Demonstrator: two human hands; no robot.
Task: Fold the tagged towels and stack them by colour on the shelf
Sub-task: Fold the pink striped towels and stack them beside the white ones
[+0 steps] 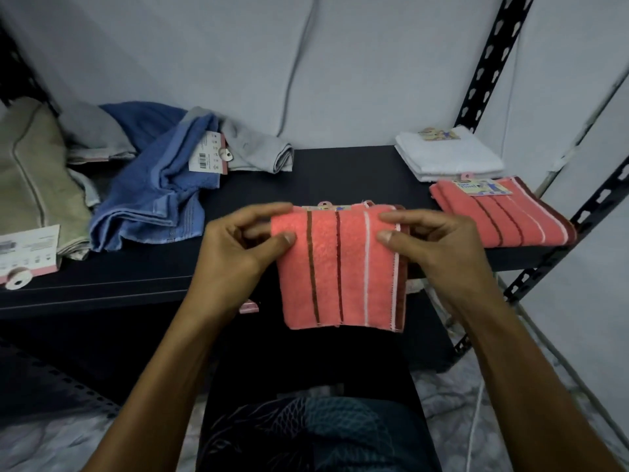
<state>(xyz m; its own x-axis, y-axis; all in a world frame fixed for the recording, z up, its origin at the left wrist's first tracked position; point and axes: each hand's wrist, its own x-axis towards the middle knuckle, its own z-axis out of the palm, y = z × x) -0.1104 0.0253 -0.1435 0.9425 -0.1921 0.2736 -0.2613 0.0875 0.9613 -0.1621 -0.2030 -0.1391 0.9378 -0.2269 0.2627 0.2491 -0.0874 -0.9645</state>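
A coral striped towel (340, 267) hangs folded over the front edge of the black shelf (340, 172). My left hand (245, 240) pinches its upper left corner and my right hand (432, 240) pinches its upper right corner. A second coral striped towel (503, 216) lies folded on the shelf at the right, its tag on top. Behind it sits a folded white towel stack (449, 155). On the left lie unfolded towels: blue (153, 192) with a paper tag, grey (258, 148) and beige (37, 178).
Black slotted shelf posts (490, 59) rise at the right. A grey cable (299, 63) hangs down the wall behind. A loose tag (27, 253) lies on the shelf's left front. A lower shelf edge and patterned floor cloth show below.
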